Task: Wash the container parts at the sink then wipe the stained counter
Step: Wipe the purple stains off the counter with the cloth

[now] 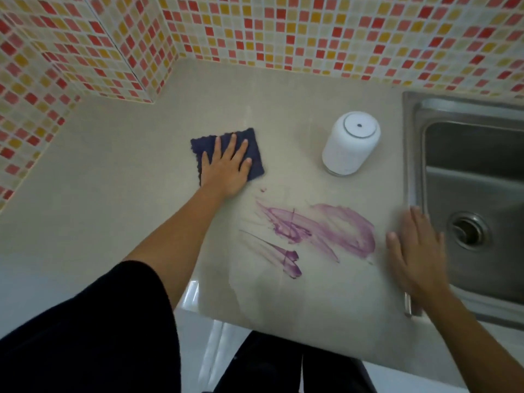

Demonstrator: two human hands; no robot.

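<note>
A dark blue cloth (255,154) lies flat on the beige counter (113,180), and my left hand (228,168) presses on it with fingers spread. Below and to the right, a purple smeared stain (320,231) covers the counter's middle. My right hand (416,248) rests flat and blurred on the counter beside the sink (467,194), fingers apart and holding nothing. A white cylindrical container (350,147) stands upright on the counter left of the sink.
The steel sink has a round drain (467,231) and takes up the right side. A mosaic-tiled wall (283,29) in red, orange and cream borders the counter at the back and left. The counter's front edge (283,319) runs near my body.
</note>
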